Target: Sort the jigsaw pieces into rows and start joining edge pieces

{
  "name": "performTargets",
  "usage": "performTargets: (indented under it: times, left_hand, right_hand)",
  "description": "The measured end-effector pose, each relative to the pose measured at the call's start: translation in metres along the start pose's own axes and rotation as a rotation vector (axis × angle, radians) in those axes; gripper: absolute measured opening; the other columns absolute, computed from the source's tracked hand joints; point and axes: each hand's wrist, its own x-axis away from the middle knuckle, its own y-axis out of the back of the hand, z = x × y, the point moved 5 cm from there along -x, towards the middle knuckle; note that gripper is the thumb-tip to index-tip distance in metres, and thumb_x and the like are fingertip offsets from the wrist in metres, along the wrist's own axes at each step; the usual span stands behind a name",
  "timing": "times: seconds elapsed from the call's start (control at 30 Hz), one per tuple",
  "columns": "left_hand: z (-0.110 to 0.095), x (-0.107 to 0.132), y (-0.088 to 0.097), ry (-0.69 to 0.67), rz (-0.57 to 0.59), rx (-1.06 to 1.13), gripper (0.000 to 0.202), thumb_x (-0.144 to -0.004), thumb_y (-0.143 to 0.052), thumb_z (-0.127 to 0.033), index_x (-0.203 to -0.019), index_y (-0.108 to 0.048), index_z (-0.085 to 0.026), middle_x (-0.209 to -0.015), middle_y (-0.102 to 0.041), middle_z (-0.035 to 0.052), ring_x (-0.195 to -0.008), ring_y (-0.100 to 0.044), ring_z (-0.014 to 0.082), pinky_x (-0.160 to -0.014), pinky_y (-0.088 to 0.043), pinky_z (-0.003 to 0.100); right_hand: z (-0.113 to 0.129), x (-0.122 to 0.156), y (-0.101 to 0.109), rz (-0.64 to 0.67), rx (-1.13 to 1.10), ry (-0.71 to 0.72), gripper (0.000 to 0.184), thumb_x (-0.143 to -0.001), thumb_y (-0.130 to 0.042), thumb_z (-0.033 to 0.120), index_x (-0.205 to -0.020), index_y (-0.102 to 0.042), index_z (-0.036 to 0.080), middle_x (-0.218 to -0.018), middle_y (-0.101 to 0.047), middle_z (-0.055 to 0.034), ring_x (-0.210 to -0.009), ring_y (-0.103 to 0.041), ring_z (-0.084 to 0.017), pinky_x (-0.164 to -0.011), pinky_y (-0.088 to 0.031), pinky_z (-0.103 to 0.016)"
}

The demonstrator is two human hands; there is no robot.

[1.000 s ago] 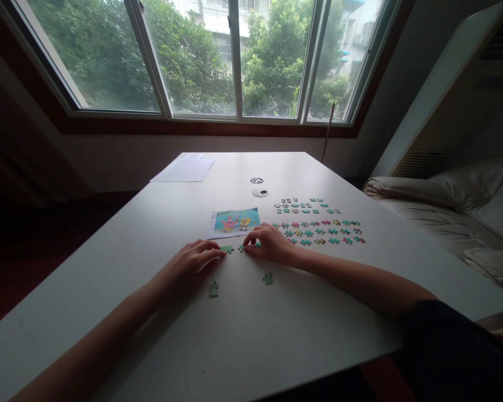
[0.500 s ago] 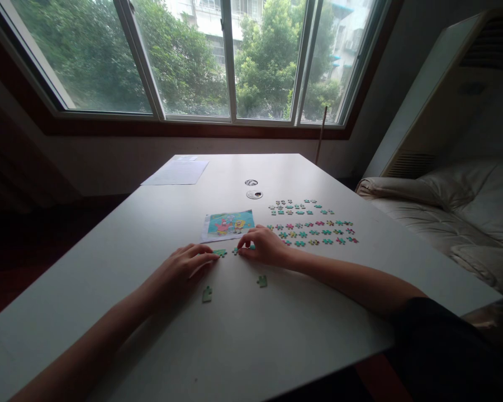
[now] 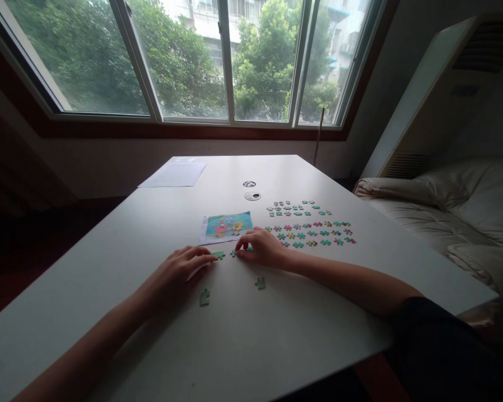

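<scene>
On the white table (image 3: pixel 151 335), my left hand (image 3: pixel 184 268) has its fingertips closed down on a green puzzle piece (image 3: pixel 220 255), which it partly covers. A small gap to the right separates it from another puzzle piece (image 3: pixel 233 253), pinched between the thumb and fingers of my right hand (image 3: pixel 262 247). More green shows beneath the right hand, mostly hidden. Nearer to me lie two loose green pieces, a left one (image 3: pixel 205 297) and a right one (image 3: pixel 260 283). Just beyond my hands is a printed cartoon picture (image 3: pixel 228 225) on paper.
Several rows of loose puzzle pieces (image 3: pixel 312 243) spread over the right side of the table. Two round inserts, one nearer (image 3: pixel 252 196) and one farther (image 3: pixel 248 184), sit in the tabletop. A paper sheet (image 3: pixel 174 174) lies far left; a sofa (image 3: pixel 419 218) stands at right.
The camera view has shifted slightly. Both hands keep nearly the same pose on their pieces, and no clear movement of the pieces shows.
</scene>
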Motion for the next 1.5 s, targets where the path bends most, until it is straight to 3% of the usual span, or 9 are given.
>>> performTargets:
  times: [0.93,1.27,1.5]
  left_hand:
    - [0.004,-0.001,-0.004,-0.022,-0.029,-0.026,0.025,-0.087,-0.041,-0.028,-0.104,-0.059,-0.024,-0.104,-0.059,0.0079,-0.09,-0.056,0.0202,-0.077,-0.045,0.034]
    - [0.001,-0.003,0.0,-0.019,-0.057,-0.017,0.027,-0.087,-0.04,-0.031,-0.101,-0.062,-0.024,-0.102,-0.062,0.0078,-0.088,-0.058,0.0195,-0.077,-0.046,0.032]
    - [0.004,-0.003,-0.003,0.013,-0.002,-0.027,0.029,-0.088,-0.038,-0.031,-0.104,-0.061,-0.023,-0.105,-0.06,0.0087,-0.091,-0.056,0.0208,-0.079,-0.044,0.035]
  right_hand:
    - [0.002,0.003,0.013,-0.038,0.039,0.087,0.011,-0.076,-0.055,0.02,-0.078,-0.066,0.017,-0.074,-0.064,-0.0019,-0.067,-0.051,-0.011,-0.07,-0.037,-0.023]
    - [0.004,0.003,0.009,-0.024,0.062,0.103,0.012,-0.076,-0.057,0.024,-0.079,-0.067,0.019,-0.072,-0.062,-0.0021,-0.066,-0.049,-0.01,-0.066,-0.035,-0.022]
    - [0.003,0.002,0.012,-0.061,0.063,0.112,0.012,-0.076,-0.056,0.022,-0.076,-0.067,0.018,-0.071,-0.063,-0.0021,-0.065,-0.049,-0.011,-0.067,-0.036,-0.023]
